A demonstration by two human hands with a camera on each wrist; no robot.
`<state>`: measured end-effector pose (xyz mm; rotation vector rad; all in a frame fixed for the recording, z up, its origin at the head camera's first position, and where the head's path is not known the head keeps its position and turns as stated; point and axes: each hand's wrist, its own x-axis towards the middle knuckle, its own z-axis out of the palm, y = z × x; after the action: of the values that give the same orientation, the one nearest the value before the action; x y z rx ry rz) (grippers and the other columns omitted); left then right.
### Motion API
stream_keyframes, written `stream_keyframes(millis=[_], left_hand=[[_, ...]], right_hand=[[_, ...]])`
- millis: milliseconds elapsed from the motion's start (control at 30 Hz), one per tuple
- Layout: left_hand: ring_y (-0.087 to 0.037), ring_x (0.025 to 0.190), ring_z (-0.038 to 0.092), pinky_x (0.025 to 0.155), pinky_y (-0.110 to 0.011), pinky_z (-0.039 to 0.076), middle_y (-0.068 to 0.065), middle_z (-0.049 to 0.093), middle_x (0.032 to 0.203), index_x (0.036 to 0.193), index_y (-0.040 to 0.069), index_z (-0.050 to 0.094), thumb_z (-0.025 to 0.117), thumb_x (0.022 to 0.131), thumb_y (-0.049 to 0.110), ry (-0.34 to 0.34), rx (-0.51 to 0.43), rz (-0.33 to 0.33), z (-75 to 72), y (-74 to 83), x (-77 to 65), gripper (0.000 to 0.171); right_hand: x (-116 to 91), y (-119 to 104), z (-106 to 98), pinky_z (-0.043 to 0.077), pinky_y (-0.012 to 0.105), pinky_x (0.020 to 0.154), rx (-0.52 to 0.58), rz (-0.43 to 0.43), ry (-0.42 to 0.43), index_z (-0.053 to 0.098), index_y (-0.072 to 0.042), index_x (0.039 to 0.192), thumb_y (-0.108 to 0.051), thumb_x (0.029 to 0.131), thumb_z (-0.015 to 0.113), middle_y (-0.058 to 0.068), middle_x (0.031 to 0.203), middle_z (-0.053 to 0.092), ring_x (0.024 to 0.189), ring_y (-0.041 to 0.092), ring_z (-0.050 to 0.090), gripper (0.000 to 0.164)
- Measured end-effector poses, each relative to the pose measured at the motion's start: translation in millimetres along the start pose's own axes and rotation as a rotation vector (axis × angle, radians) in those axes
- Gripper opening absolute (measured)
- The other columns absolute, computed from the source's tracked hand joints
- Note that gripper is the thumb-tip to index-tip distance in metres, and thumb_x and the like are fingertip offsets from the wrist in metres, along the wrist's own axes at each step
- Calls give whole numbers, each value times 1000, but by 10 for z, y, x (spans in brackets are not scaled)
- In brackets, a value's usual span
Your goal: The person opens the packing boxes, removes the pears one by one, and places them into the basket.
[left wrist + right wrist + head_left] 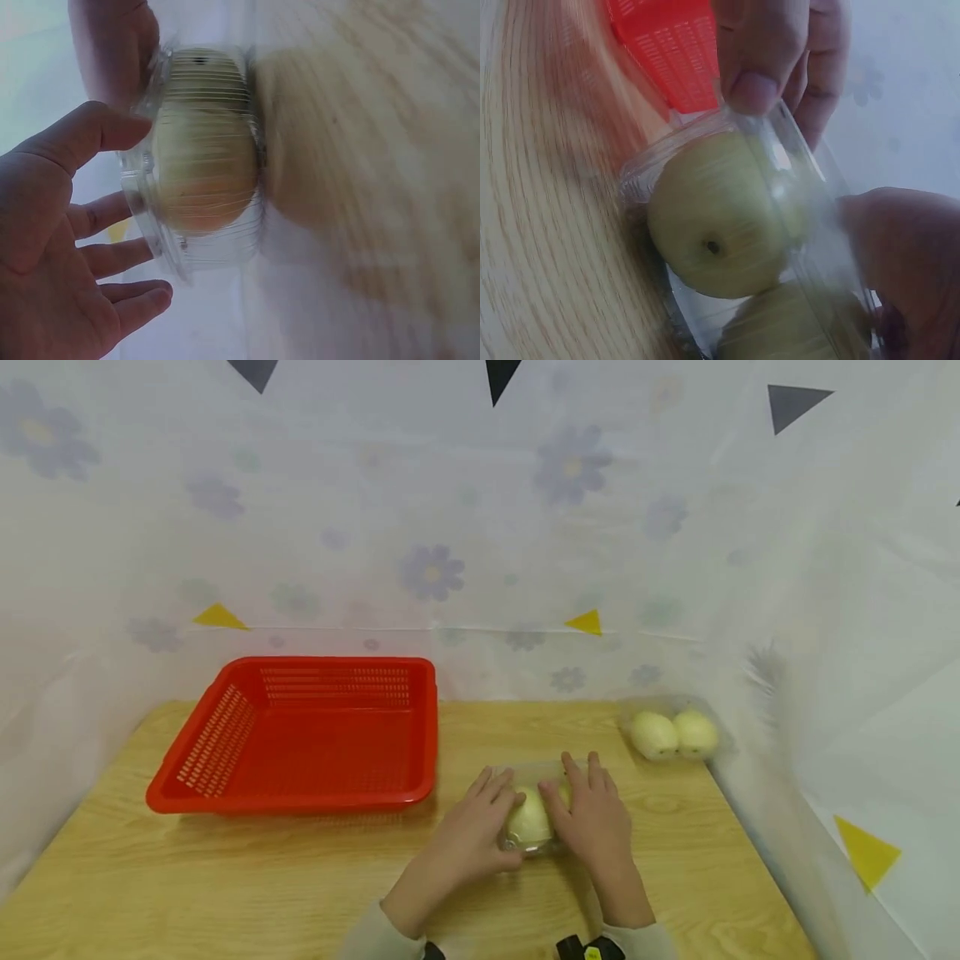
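The clear, ribbed plastic container (534,850) sat to the right of the open red plastic basket with slotted sides (330,747) and nearer to the person than most of it, flat on the pale wood-grain bench (240,885). Round, pale yellow-green fruits (720,217) lay side by side inside; the shell's walls probably kept them from rolling. The left hand (472,835) covered the end of the container towards the basket, its fingers spread and relaxed, touching the top, with the thumb at the near edge. The right hand (596,814) lay over the end away from the basket, fingers mostly straight and thumb turned inward; neither hand was clenched. Working from both ends, they seemed placed to spread pressure along the rim and keep the light shell from skidding or tipping. Farther right of the basket, by the bench's far corner, a second clear plastic container (660,702) held two similar fruits (655,736), untouched, presumably set there to leave elbow room. The basket itself stood open side up, its slots likely meant for air or drainage.
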<state>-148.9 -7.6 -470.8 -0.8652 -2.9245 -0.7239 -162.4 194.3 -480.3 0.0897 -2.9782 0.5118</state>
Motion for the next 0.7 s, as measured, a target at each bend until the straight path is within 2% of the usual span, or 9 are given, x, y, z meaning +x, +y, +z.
stream_keyframes(millis=[200, 367, 533, 700], left_hand=[[-42, 147, 28, 114, -53, 35, -14, 35, 159, 137, 13, 56, 82, 76, 38, -45, -38, -23, -134, -84, -53, 70], [-43, 146, 29, 108, -59, 40, -15, 35, 159, 138, 13, 54, 82, 74, 31, -42, -38, -52, -184, -134, -75, 72], [-43, 149, 22, 107, -59, 41, -17, 26, 163, 148, 13, 46, 78, 75, 24, -72, -26, -73, -201, -129, -97, 81], [-43, 150, 19, 107, -57, 42, -16, 22, 164, 148, 17, 46, 77, 80, 31, -55, 16, -64, -154, -142, -88, 76]], right_hand=[[-14, -47, -13, 36, 73, 101, 51, -50, -70, 34, -14, 156, -67, 98, 37, 29, 162, 17, 145, 52, 22, 78], [-24, -86, -52, 30, 71, 107, 124, -89, -130, 29, -12, 158, -67, 97, 42, 28, 163, 6, 150, 46, 7, 84], [-33, -132, -69, 29, 69, 109, 152, -125, -187, 21, -8, 159, -69, 93, 49, 29, 163, -3, 150, 45, -5, 94], [-47, -149, -74, 33, 69, 107, 158, -157, -212, 20, -7, 159, -68, 87, 60, 32, 161, -5, 149, 46, -6, 102]])
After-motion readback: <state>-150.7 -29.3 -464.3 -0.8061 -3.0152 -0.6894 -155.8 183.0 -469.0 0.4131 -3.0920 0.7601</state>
